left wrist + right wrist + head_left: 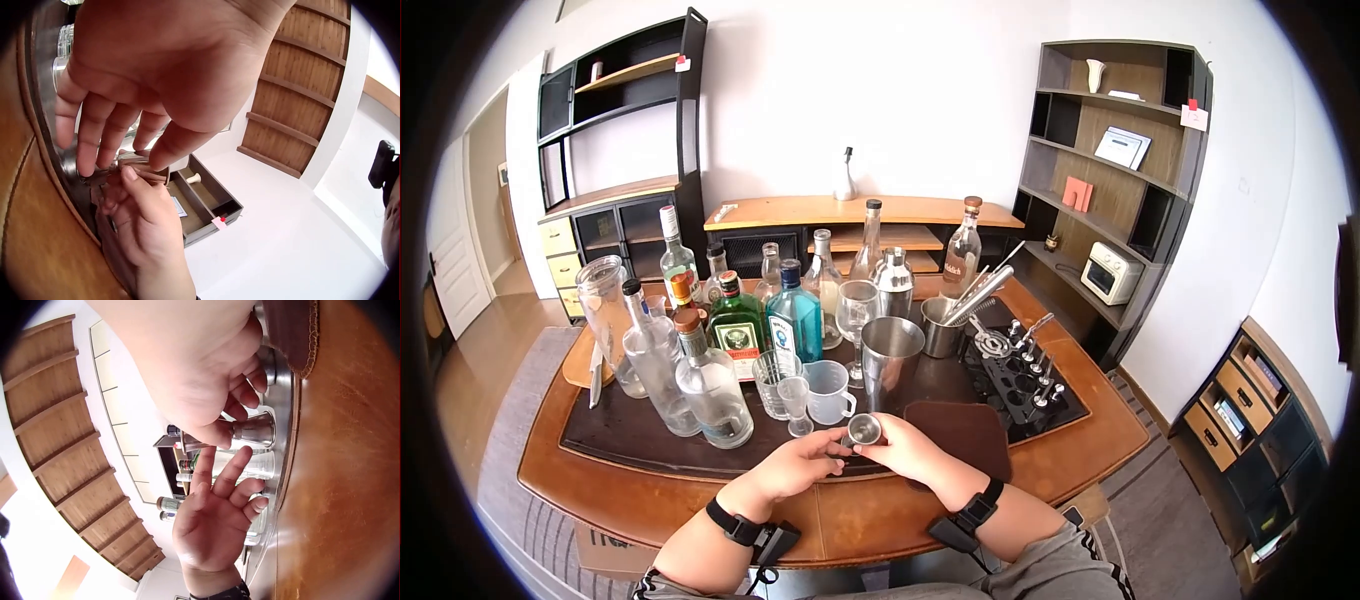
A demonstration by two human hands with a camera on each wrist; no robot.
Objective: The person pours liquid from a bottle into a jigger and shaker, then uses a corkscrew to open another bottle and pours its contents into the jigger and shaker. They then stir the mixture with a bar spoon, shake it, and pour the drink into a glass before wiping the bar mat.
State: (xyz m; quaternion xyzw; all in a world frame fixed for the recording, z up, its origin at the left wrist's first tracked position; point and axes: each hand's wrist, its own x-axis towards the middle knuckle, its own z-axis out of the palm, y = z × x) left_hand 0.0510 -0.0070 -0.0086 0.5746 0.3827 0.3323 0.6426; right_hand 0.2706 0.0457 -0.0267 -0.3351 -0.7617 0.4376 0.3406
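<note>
A steel double-ended jigger is upright over the front edge of the dark bar mat. My right hand pinches it at the narrow waist between thumb and fingers, as the right wrist view of the jigger shows. On the other side, my left hand has its fingers extended and spread, fingertips close beside the jigger. In the left wrist view the left palm faces the camera with nothing gripped. Just beyond the hands stand a small stemmed glass, a clear measuring jug and a large steel shaker tin.
Several bottles crowd the left and middle, including a green bottle and a blue one. A steel container of bar tools stands at the right, beside a black rack of pourers. A brown leather mat lies near the right hand.
</note>
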